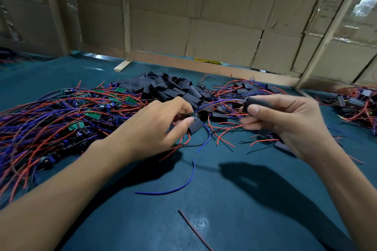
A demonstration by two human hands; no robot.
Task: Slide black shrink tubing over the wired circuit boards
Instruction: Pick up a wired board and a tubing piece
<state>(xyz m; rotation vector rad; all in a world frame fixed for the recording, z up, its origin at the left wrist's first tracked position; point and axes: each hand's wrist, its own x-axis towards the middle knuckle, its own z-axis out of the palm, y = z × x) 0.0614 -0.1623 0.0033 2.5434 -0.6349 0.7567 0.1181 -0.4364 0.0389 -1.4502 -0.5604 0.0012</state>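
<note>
Left hand (163, 122) sits at the near edge of the tubing pile, thumb and forefinger pinching a small dark part (193, 116) with wires running off it; likely one end of a wired board, too small and blurred to confirm. Other fingers curled.

Right hand (285, 120) is raised off the table, fingers curled around a black tube (258, 101), thumb pressing its near end. Blue and red wires (220, 101) exit the tube's left end and run across to the left hand's pinch.

Pile of cut black tubing pieces (173, 89) lies centre, just beyond both hands. Bare green boards with red and blue leads (61, 112) heaped left of it. More wired pieces (244, 87) behind the right hand, another heap (355, 104) at far right.

Loose blue wire (179, 186) and red wire (195, 230) lie on the green mat (234, 199) near the person. Cardboard wall (204, 16) behind.
</note>
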